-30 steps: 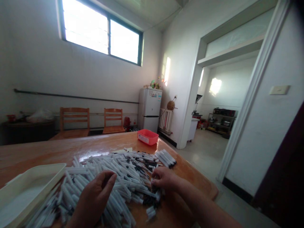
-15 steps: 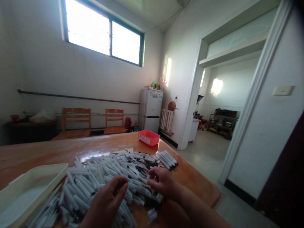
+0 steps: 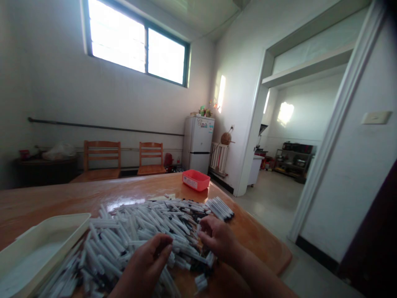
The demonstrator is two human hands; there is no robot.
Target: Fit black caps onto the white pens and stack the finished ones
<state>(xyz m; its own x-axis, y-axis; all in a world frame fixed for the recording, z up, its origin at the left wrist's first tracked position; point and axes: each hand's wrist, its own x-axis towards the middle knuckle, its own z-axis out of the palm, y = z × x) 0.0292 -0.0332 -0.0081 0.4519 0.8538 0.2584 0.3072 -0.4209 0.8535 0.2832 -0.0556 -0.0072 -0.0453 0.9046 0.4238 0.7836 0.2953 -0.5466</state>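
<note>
Both hands are over a large heap of whitish, translucent pens (image 3: 136, 221), some with black ends. My left hand (image 3: 145, 260) is closed in a pinch above the near side of the heap; what its fingertips hold, if anything, is too small to make out. To its right, my right hand (image 3: 218, 235) pinches a small clear piece (image 3: 199, 229), perhaps a pen cap. The two hands are apart. A few clear pieces (image 3: 201, 282) lie on the wood below them. Beyond my right hand, several pens lie side by side in a neat row (image 3: 218, 207).
The wooden table (image 3: 260, 244) has a rounded right corner. A red plastic basket (image 3: 198, 183) stands at its far edge, and a cream tray (image 3: 66, 231) at the left. Two wooden chairs (image 3: 102, 155) and a fridge (image 3: 200, 136) are behind; a doorway opens at right.
The view has shifted slightly, so the scene sits a little further right. Both hands keep nearly the same pose over the pens.
</note>
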